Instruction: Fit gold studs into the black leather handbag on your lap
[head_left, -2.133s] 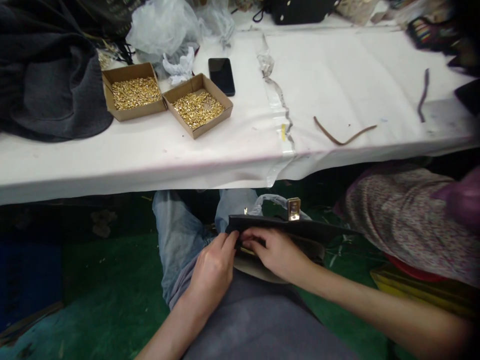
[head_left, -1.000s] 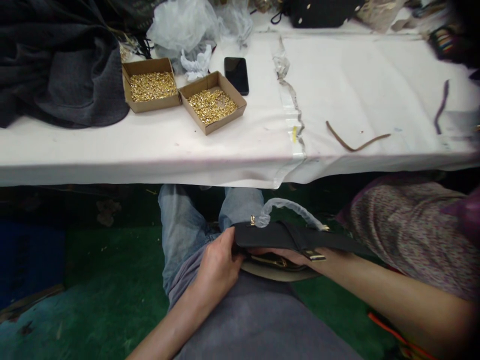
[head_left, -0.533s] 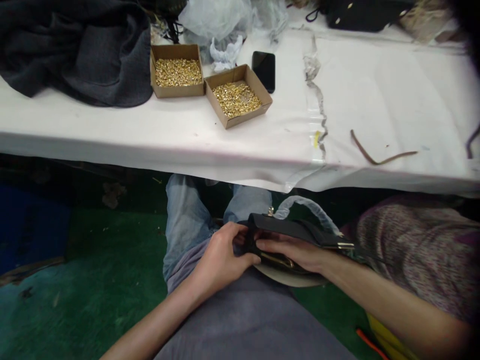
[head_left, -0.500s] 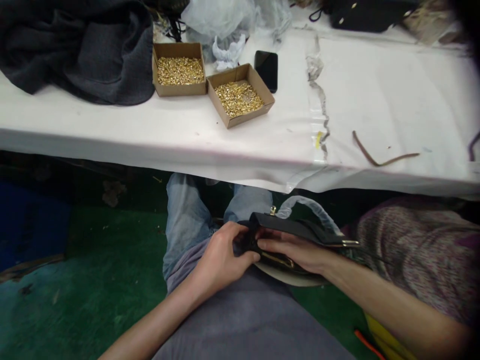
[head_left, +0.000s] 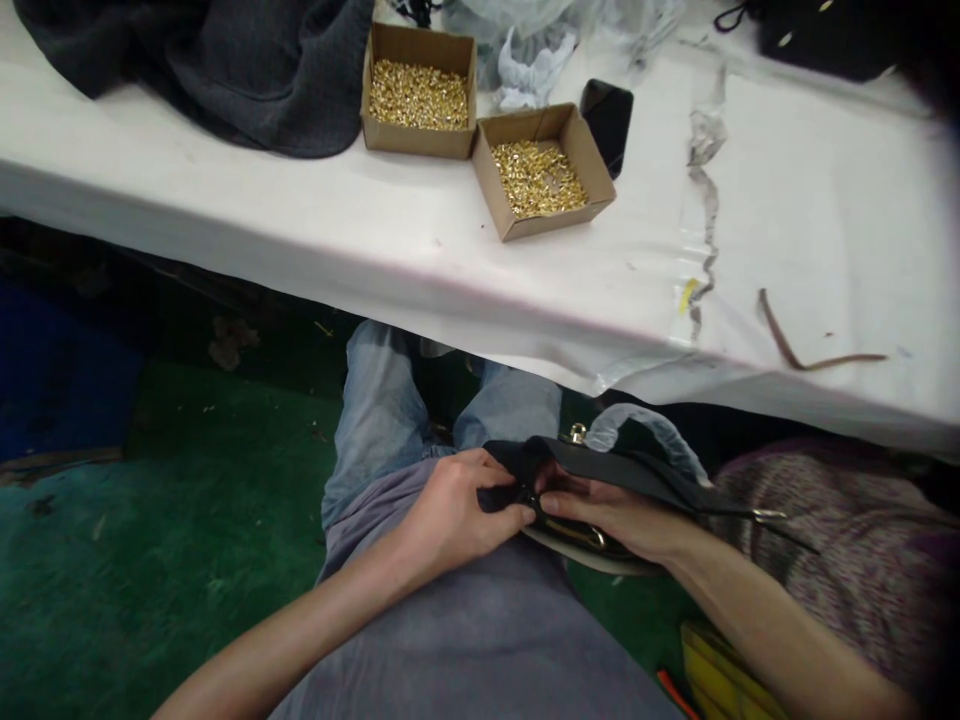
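Note:
A black handbag (head_left: 637, 472) with gold-coloured fittings lies on my lap, its flap raised. Clear plastic wraps its handle (head_left: 651, 415). My left hand (head_left: 466, 505) is closed on the left edge of the bag's opening, thumb and fingers pinching the dark material. My right hand (head_left: 611, 510) reaches in under the flap, with its thumb close to the left thumb. Most of its fingers are hidden inside the bag. A gold zip (head_left: 581, 532) shows below the right hand.
On the white-covered table (head_left: 420, 255) stand two cardboard boxes (head_left: 420, 140) (head_left: 555, 215) of small gold-coloured metal pieces. Near them lie a phone (head_left: 611, 125), a dark cloth (head_left: 262, 80) and a thin brown strip (head_left: 795, 360). A patterned cloth (head_left: 840, 540) is at the right.
The camera view has shifted and tilted, so the table items appear further right and higher. Both hands stay at the bag's opening, with little visible change in their hold.

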